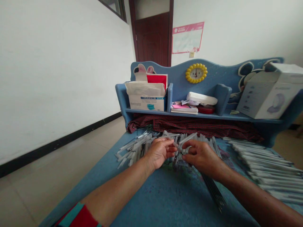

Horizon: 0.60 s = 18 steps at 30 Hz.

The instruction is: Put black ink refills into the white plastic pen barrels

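Near the middle of the blue desk, my left hand [161, 152] is closed on a clear plastic tube [170, 137] that slants down to the right. My right hand [200, 156] pinches at the tube's lower end, where a thin dark piece shows between the fingertips. Behind and beside both hands lies a loose heap of clear tubes [139, 146]. Under my right hand and wrist, a bundle of thin dark rods [214, 192] points toward the front of the desk. Many whitish pens [272, 170] lie in a row at the right.
A blue shelf [224, 116] spans the desk's back, with a mask box [146, 102], papers [184, 109], a yellow clock [196, 73] and a large white box [267, 94]. A dark checked cloth [201, 127] lies beneath it. The desk [151, 201] has a left edge beside the floor.
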{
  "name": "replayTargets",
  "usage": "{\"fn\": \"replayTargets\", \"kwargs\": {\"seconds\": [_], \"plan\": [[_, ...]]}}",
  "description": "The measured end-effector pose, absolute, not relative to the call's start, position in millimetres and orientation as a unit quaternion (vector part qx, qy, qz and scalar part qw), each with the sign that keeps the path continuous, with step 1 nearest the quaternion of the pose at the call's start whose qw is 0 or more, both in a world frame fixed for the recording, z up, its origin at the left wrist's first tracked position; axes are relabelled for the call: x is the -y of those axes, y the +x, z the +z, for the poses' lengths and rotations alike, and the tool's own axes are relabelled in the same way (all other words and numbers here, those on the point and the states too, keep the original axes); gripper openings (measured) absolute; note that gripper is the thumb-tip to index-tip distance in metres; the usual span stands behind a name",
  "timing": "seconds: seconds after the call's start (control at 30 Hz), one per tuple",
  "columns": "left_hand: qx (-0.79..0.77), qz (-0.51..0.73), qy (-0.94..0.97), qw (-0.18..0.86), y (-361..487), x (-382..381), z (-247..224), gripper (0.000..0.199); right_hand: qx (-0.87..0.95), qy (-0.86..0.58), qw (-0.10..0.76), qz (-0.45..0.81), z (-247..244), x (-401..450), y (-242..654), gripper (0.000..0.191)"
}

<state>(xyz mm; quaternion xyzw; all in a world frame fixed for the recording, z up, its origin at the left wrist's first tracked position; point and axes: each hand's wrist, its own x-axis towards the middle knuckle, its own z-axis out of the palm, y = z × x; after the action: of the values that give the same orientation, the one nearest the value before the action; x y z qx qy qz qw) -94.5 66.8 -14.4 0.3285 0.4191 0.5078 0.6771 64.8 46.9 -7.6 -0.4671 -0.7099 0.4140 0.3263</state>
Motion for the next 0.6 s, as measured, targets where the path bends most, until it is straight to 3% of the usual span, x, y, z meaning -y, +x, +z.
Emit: {"fn": "replayTargets", "kwargs": {"seconds": [0.23,0.43,0.6], "plan": [[-0.412,0.496,0.270,0.715,-91,-67,-16,0.008,0.631,-0.410,0.422,0.505,-1,-49,74,0.036],[-0.401,0.523,0.245,0.711,-100,-73,-10,0.010,0.690,-0.279,0.326,0.583,18,-45,96,0.049],[-0.397,0.485,0.267,0.731,-92,-64,-6,0.012,0.694,-0.345,0.368,0.514,9,-49,87,0.035]]}}
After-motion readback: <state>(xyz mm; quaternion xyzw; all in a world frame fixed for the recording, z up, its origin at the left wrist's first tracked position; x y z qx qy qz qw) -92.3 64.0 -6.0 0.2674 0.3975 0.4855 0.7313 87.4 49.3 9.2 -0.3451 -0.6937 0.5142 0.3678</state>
